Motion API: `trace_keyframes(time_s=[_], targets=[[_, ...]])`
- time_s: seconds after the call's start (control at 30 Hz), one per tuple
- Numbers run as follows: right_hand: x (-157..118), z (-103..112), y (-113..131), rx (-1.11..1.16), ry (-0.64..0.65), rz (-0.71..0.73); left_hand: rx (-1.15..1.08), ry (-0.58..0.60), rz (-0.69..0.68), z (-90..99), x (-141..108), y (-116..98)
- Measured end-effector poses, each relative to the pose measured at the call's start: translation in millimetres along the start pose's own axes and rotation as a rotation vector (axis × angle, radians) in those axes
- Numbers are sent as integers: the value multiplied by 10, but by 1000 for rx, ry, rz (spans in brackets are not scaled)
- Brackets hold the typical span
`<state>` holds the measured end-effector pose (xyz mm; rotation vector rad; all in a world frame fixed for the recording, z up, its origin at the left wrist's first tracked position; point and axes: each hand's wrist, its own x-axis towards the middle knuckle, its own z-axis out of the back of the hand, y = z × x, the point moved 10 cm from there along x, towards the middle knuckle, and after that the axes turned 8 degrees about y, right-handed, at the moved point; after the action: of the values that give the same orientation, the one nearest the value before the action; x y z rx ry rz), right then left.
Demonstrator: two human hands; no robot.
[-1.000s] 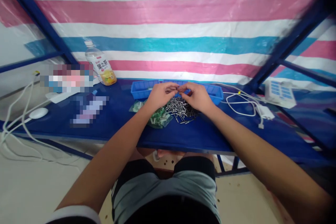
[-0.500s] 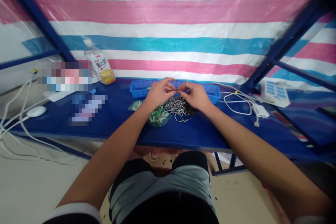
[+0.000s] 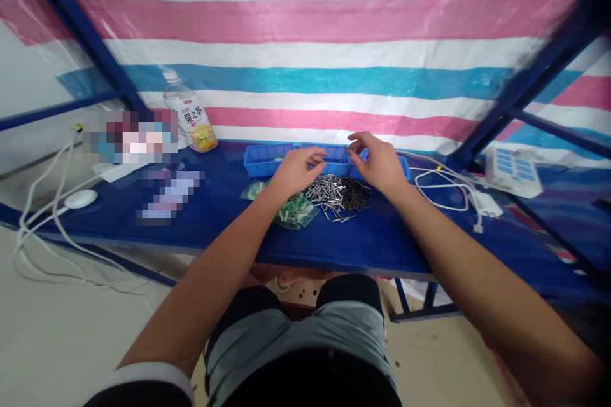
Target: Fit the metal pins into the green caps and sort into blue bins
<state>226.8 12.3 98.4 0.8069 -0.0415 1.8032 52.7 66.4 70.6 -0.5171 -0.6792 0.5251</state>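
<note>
A loose pile of thin metal pins (image 3: 338, 194), silvery on the left and darker on the right, lies on the blue table. My left hand (image 3: 301, 170) hovers at the pile's upper left, its fingers curled and pinched; anything between them is too small to name. Above the pile's right side is my right hand (image 3: 375, 162), thumb and forefinger close together in front of the tray, with something tiny and unclear at the tips. The long blue tray (image 3: 261, 162) stands behind both hands. Beside the pile, partly beneath my left forearm, sits a green plastic bag (image 3: 296, 213) of small pieces.
A drink bottle (image 3: 193, 119) stands at the back left, near blurred items and a white mouse-like object (image 3: 81, 199). White cables and an adapter (image 3: 487, 203) lie at right, beside a white power strip (image 3: 513, 170). Blue frame bars rise on both sides.
My hands were together over the pile and have moved apart, the right one to the right and slightly up. The whole view has shifted a little.
</note>
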Motion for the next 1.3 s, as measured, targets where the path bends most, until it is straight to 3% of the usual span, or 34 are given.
trace_keyframes(time_s=[0.2,0.4,0.63,0.73,0.83,0.93,1.03,1.13,1.3], targets=[[11,187,-233,-200,-65,-116,213,235,-82,-226,-34,-103],[35,101,-410,-312,45,-164,240,258,-72,-223,-55,-143],[6,7,-451,-388,109,-221,236,280,-65,-251,-58,-115],[6,23,-333,-383,106,-195,242,277,-59,-251,-55,-91],[19,11,-64,-254,139,-76,262,259,-65,-232,-49,-90],[-14,-172,249,-75,314,85,251,212,-57,-172,-36,-94],[-92,-367,445,-38,425,208,227,146,-37,-90,-22,-99],[-155,-530,514,-41,459,290,235,114,-41,-55,-16,-120],[-167,-676,453,-57,480,251,252,102,-51,-65,-13,-124]])
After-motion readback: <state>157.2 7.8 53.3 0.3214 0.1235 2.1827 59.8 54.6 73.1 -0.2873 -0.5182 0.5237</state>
